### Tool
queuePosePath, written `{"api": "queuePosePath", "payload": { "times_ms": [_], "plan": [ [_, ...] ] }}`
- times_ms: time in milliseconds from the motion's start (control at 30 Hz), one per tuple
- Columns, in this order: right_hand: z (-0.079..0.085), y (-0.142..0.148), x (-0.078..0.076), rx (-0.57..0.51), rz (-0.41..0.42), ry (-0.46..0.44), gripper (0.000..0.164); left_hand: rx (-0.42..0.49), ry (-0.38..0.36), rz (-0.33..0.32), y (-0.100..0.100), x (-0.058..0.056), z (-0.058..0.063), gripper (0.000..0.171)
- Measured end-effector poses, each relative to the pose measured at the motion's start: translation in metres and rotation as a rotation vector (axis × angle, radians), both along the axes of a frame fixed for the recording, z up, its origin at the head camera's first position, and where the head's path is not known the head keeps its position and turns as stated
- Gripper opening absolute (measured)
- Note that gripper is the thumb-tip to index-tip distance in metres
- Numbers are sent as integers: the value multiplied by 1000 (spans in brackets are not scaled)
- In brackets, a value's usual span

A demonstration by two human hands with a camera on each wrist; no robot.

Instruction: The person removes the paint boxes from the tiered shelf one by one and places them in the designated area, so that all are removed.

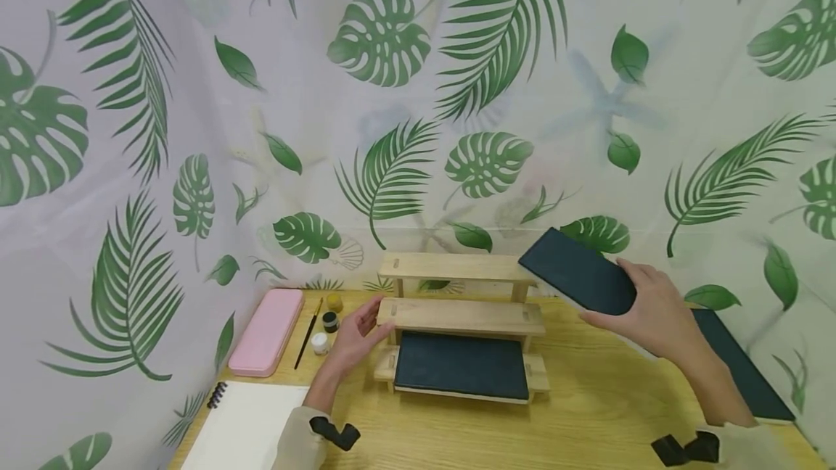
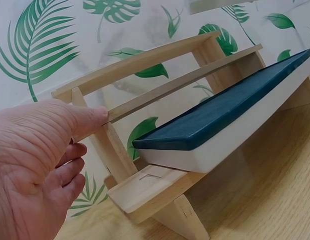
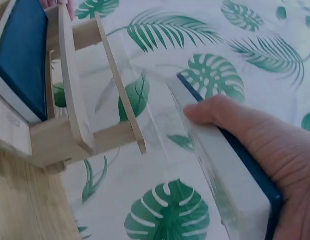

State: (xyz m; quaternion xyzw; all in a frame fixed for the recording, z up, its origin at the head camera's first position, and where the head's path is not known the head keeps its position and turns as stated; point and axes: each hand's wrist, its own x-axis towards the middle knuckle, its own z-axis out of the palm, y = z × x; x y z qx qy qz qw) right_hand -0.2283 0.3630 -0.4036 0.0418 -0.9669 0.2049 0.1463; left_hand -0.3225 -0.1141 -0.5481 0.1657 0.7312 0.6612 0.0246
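Note:
A three-tier wooden stepped stand [image 1: 457,314] stands on the table near the wall. On its lowest tier lies a flat box with a dark blue top and white sides [image 1: 460,367]. My left hand [image 1: 355,336] grips the left end of the middle tier; in the left wrist view its thumb [image 2: 89,117] lies along that end, with the other fingers curled below. Raised to the right of the stand, my right hand [image 1: 653,307] holds a similar blue-topped box [image 1: 578,270] by its edges. That held box [image 3: 220,165] is tilted, its far corner overlapping the top tier's right end in the head view.
Another dark blue flat box [image 1: 744,365] lies at the right by the wall. To the left are a pink case [image 1: 266,332], a paintbrush [image 1: 308,334], small paint jars [image 1: 330,322] and a spiral sketchbook [image 1: 244,426]. A leaf-patterned cloth [image 1: 405,201] hangs behind.

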Motion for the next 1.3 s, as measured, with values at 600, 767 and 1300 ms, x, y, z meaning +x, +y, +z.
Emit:
{"api": "queuePosePath", "payload": {
  "times_ms": [600,767,1300],
  "plan": [
    [-88,69,-2,55,-370,-93,130,28,-10,8,3,3,-1,68],
    [-123,73,-3,-1,-428,-189,134,34,-18,17,4,4,1,69],
    [-179,76,-19,-61,-640,-338,138,51,-27,29,3,2,-3,67]
  ]
}}
